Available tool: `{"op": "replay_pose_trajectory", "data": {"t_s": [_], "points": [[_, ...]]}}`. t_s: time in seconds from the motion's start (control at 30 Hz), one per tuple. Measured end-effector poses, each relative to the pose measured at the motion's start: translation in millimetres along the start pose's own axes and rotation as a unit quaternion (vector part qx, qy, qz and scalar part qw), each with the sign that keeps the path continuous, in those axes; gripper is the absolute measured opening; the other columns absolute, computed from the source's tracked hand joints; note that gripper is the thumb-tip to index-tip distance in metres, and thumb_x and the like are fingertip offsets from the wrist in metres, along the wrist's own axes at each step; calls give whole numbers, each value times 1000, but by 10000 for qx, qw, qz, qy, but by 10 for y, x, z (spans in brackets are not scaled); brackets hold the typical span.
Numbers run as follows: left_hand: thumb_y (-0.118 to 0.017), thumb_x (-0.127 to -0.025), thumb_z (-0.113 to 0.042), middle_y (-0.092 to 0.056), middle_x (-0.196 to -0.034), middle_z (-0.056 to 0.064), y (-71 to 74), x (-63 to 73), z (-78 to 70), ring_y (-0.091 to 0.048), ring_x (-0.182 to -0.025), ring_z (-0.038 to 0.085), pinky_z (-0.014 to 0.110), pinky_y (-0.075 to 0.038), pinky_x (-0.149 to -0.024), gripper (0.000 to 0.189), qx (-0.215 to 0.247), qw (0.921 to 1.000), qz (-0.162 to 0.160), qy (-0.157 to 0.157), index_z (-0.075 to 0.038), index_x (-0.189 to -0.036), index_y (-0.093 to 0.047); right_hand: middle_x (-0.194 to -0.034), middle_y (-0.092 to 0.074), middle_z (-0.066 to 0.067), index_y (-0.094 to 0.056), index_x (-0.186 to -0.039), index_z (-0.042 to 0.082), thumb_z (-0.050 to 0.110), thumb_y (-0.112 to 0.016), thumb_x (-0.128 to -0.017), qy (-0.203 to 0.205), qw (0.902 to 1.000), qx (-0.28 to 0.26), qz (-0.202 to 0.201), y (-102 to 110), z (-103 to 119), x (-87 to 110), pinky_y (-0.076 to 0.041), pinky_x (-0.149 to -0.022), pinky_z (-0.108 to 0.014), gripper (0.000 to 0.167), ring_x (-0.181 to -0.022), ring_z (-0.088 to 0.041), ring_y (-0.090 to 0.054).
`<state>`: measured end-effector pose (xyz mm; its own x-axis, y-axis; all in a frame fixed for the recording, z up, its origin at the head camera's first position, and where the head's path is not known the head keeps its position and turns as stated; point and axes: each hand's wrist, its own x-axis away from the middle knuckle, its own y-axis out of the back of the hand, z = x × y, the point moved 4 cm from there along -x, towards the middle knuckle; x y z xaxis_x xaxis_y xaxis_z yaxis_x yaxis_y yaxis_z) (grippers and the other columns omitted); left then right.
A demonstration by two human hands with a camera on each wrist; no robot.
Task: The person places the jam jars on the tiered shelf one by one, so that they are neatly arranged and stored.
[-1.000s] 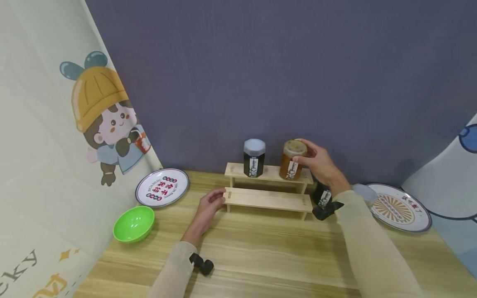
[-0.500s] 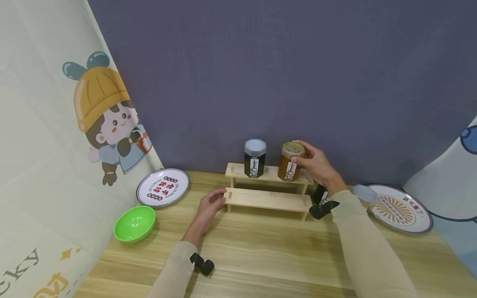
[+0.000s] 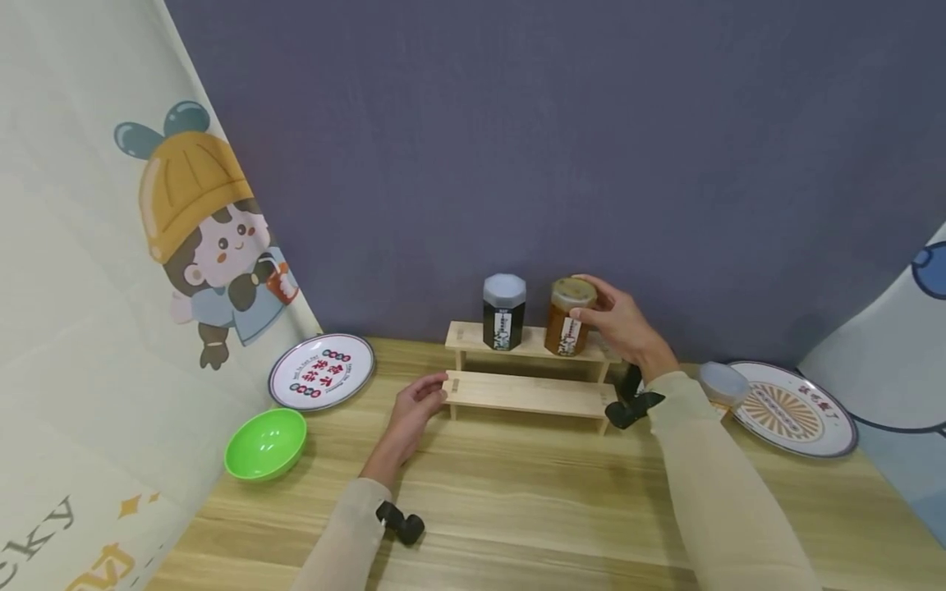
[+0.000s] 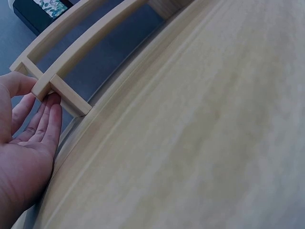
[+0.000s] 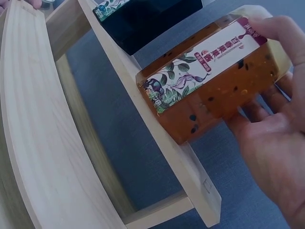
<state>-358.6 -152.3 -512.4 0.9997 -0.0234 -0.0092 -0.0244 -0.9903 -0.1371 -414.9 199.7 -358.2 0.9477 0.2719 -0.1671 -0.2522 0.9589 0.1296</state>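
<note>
My right hand (image 3: 624, 327) grips an amber jar (image 3: 566, 327) near its lid, thumb in front and fingers behind. In the right wrist view the jar (image 5: 209, 90) shows dark specks and a white label, its base at the upper board. To its left, a dark jar (image 3: 504, 316) with a pale lid stands on the same upper step of the two-step wooden rack (image 3: 528, 392). My left hand (image 3: 410, 414) pinches the left end of the lower step. In the left wrist view the thumb lies above the board and the fingers (image 4: 47, 117) below it.
Behind my right wrist are a partly hidden dark jar (image 3: 631, 382) and a jar with a pale lid (image 3: 724, 384). A patterned plate (image 3: 831, 431) lies at the right. On the left are a lettered plate (image 3: 284, 379) and a green bowl (image 3: 264, 447). A dark cloth backdrop (image 3: 554, 148) rises behind.
My right hand has shifted the amber jar slightly left along the upper step, closer to the dark jar. The left hand keeps its hold on the rack.
</note>
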Motion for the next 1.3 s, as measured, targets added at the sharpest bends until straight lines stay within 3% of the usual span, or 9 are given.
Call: {"op": "replay_pose_trajectory", "data": {"t_s": [0.73,1.07,1.3], "points": [[-63,-95,-2,-65,-121,8,-26,1,-13,-61,-106,11,20,-57,-87,40,58,10000,-6,8,1,-135,-63,-129,-59,7,-39,-157,15,4,-69,-97,103,9992,-361,161,20,18,5,-56,-89,-20,68,-115,-8,-60],[-62,-95,-1,-65,-122,9,2,2,7,-62,-105,11,21,-58,-88,40,58,10000,-47,-7,2,-135,-62,-133,-57,11,-33,-162,20,14,-72,-97,-29,9994,320,111,73,12,52,-57,-90,-20,76,-120,-5,-58],[-63,-95,-1,-65,-120,8,8,-1,16,-62,-105,11,21,-58,-87,39,53,10000,-31,-12,1,-135,-63,-151,-49,3,-34,-161,15,13,-69,-99,161,9988,455,34,219,55,184,-50,-98,-17,71,-128,-4,-52]]}}
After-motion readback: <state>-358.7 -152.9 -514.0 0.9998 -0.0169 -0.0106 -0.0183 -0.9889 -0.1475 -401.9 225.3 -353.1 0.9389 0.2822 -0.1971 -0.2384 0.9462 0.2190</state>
